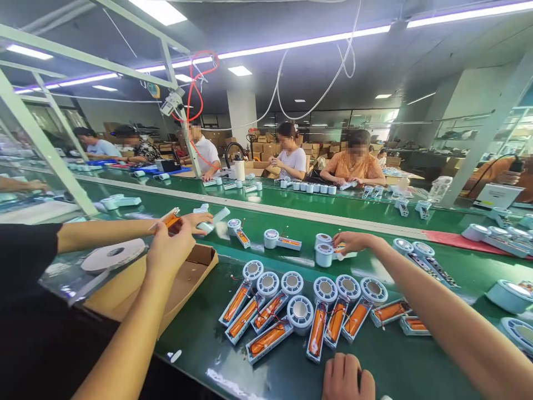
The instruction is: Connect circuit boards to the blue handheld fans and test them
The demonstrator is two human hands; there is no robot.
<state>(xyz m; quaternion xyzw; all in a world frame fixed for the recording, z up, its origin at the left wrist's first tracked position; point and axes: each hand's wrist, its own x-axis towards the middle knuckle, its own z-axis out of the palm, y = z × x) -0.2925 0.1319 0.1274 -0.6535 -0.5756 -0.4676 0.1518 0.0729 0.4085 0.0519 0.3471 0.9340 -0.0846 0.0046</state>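
Note:
Reaching in from the right, my right hand has its fingers closed at the handle of a pale blue handheld fan on the green belt. A second round fan head stands just behind it. My left hand is low on the work surface with fingers curled; what it holds, if anything, is hidden. Ahead of it lie several open fan bodies, round heads with silver discs and handles showing orange batteries. More open fans lie partly behind my right forearm.
At left, a co-worker in black holds an orange-wrapped part above a cardboard box with a white tape roll beside it. More fans sit along the belt. Co-workers sit across it. A red sheet lies at right.

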